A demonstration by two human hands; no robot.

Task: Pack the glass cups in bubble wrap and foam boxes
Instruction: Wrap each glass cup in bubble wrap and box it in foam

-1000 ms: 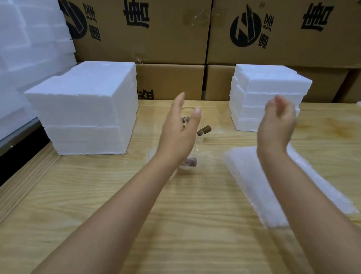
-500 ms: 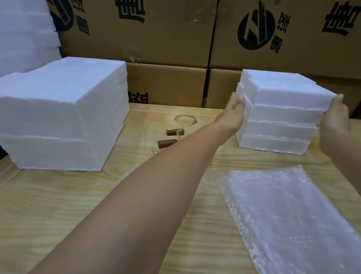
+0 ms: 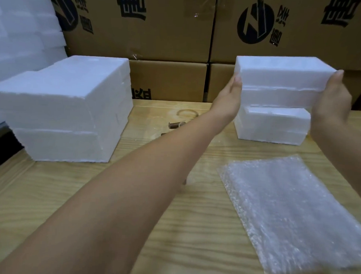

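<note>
Both hands hold a foam box in the air above the short foam stack.

The left hand (image 3: 229, 97) reaches far out on a nearly straight arm and lies flat against the left end of the foam box (image 3: 281, 77), thumb up at the corner. The right hand (image 3: 330, 102) presses the right end the same way, wrist bent and thumb tip at the top edge. The fingers behind the box seem straight, though they are mostly hidden. The box hangs level, just clear of the foam stack (image 3: 273, 126) at the back of the bench (image 3: 191, 241). The bubble wrap (image 3: 296, 214) lies flat near the right forearm. Big foam blocks (image 3: 69, 107) stand at the left, a small brown cylinder (image 3: 176, 125) lies beyond the left forearm, and cardboard boxes (image 3: 170, 26) line the back.
</note>
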